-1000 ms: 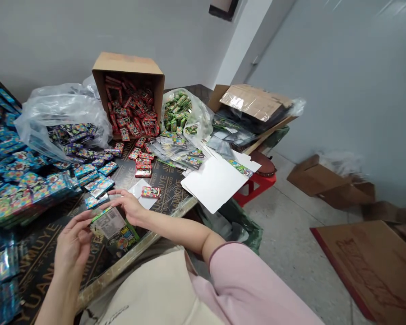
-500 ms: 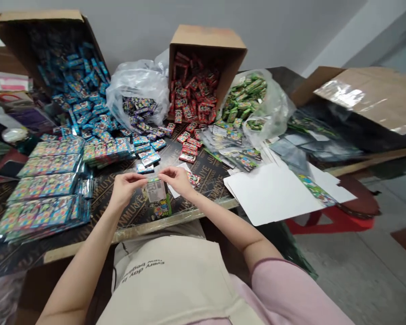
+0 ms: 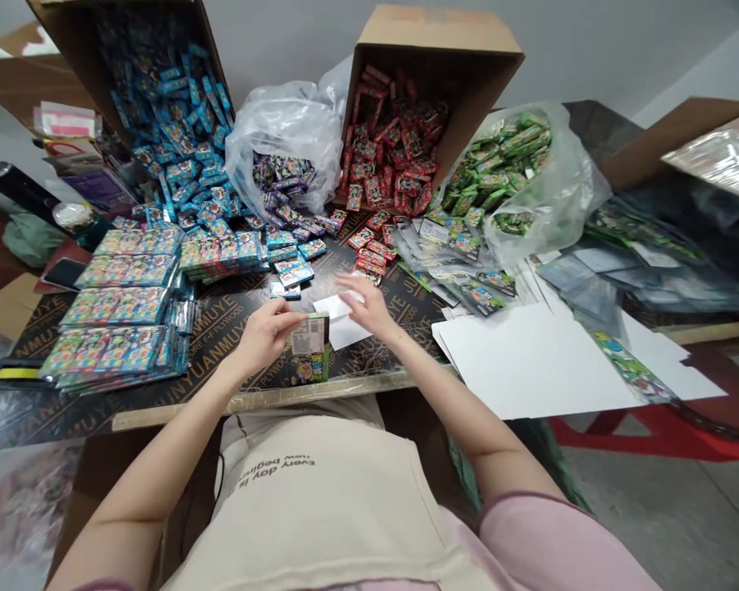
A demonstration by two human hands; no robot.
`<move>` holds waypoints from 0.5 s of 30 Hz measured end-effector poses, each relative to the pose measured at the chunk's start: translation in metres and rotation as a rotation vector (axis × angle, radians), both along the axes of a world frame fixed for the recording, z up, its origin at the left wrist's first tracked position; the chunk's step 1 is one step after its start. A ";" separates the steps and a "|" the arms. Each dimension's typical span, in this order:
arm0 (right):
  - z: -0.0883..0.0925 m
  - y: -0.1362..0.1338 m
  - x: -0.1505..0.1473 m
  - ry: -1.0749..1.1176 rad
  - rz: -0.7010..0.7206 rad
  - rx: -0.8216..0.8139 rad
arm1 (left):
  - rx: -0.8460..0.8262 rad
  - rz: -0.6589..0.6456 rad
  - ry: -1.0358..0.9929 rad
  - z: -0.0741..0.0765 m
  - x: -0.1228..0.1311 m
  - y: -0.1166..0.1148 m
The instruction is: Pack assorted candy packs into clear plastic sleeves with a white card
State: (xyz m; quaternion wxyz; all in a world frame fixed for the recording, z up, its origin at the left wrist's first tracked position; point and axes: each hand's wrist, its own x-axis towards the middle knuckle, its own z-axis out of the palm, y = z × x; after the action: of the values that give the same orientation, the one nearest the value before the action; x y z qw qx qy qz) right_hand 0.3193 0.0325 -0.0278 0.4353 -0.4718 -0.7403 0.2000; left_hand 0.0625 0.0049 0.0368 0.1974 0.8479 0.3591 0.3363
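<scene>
- A flat, rectangular packet with a clear window and a green-and-black printed front [image 3: 311,361] stands roughly upright at the near edge of the table, in front of the person.
- The left hand [image 3: 268,335] grips this packet, pinching its upper left corner between thumb and fingers.
- The right hand [image 3: 369,308] is open, fingers and thumb reaching apart over a small piece of white paper [image 3: 350,333]; whether it touches the paper is unclear.
- Just beyond the hands, small blue printed packs [image 3: 292,269] and small red printed packs [image 3: 369,261] lie loose on the black plywood table with gold lettering [image 3: 410,302].
- To the left, filled multicoloured packets [image 3: 114,300] are stacked in rows.
- To the right, flat clear-and-green sleeves [image 3: 461,263] fan out beside large white sheets [image 3: 511,361].
- Along the back stand a brown cardboard box of red packs [image 3: 437,33], a translucent bag of purple packs [image 3: 283,115] and a translucent bag of green packs [image 3: 570,205].
</scene>
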 end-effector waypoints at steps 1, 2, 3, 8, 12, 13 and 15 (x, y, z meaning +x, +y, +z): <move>-0.009 0.014 0.012 -0.086 -0.098 -0.047 | 0.004 -0.001 0.003 -0.001 0.000 0.000; -0.019 0.028 0.022 -0.190 -0.180 -0.123 | 0.003 0.001 -0.011 -0.001 0.001 0.000; -0.028 0.040 0.032 -0.277 -0.234 -0.193 | -0.003 0.003 -0.035 -0.002 0.001 -0.001; -0.055 0.062 0.052 -0.394 -0.263 -0.269 | -0.032 0.023 -0.118 -0.005 0.004 -0.003; -0.060 0.057 0.048 -0.402 -0.252 -0.259 | -0.047 0.037 -0.128 -0.007 0.005 -0.002; -0.061 0.056 0.047 -0.400 -0.246 -0.260 | -0.050 0.040 -0.128 -0.007 0.005 -0.002; -0.061 0.054 0.046 -0.390 -0.228 -0.268 | -0.052 0.049 -0.129 -0.007 0.005 -0.001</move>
State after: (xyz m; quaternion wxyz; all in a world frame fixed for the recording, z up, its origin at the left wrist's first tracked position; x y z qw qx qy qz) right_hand 0.3650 0.0864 -0.0886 0.2377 -0.6351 -0.7192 0.1513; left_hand 0.0679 0.0035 0.0296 0.2337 0.8102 0.3748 0.3854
